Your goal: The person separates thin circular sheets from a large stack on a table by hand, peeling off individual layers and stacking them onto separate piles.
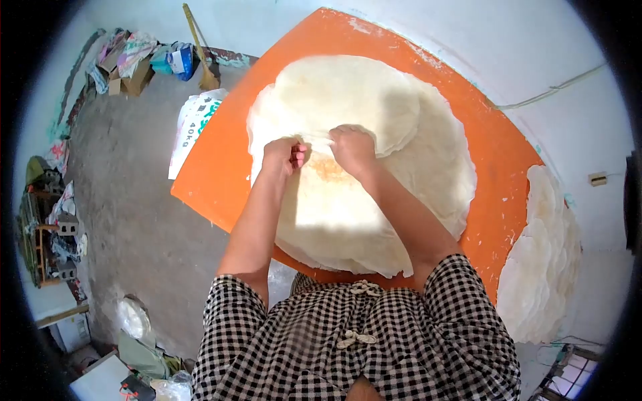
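A pile of large, thin, pale pancakes (438,180) lies on the orange board. The top pancake (348,87) covers the far part of the pile, its near edge gathered between my hands. My left hand (285,157) is closed at that edge on the left, fingers curled inward. Just to its right, my right hand (353,148) is closed over the same edge, knuckles up. The edge looks creased and slightly raised between them. A browned patch (328,168) shows on the pancake below. My fingertips are partly hidden.
The orange board (224,174) stands against the white wall. More thin pancakes (538,260) are stacked at its right end. A white printed sack (194,127) sits left of the board. Against the far wall are a broom (208,77) and cardboard boxes (137,77).
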The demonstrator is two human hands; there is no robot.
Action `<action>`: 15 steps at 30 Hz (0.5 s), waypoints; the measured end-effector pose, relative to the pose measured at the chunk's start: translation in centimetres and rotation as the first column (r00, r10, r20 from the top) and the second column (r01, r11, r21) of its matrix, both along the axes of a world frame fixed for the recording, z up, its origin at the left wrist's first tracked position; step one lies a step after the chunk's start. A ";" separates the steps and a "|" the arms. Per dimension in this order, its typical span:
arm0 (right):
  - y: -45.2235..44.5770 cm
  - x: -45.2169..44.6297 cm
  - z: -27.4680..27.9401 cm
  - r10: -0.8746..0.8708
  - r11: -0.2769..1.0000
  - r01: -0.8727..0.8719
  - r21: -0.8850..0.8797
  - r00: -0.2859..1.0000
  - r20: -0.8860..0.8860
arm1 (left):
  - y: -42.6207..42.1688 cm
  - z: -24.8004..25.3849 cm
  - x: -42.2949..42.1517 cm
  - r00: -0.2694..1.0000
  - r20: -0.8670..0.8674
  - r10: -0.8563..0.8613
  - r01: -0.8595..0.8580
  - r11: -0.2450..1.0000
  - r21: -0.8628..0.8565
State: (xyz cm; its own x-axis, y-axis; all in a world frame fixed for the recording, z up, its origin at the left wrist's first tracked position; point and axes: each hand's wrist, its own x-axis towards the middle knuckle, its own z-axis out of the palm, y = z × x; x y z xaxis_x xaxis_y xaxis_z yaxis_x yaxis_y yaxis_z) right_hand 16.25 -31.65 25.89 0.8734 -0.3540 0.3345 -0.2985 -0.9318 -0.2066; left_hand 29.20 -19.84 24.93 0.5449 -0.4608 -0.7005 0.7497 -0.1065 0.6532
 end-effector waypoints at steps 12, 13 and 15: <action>0.5 -1.1 0.8 0.027 0.993 -0.047 0.111 0.985 0.168 | -0.7 2.8 -1.3 0.994 0.105 0.029 -0.020 0.996 -0.084; 0.8 -1.2 1.0 0.048 0.994 -0.065 0.085 0.981 0.186 | -0.8 2.8 -1.6 0.997 0.018 0.079 -0.076 0.988 -0.134; 1.8 -1.8 2.2 0.060 0.998 -0.057 -0.020 0.974 0.221 | -0.9 2.1 -1.7 0.987 -0.113 0.117 -0.138 0.969 -0.207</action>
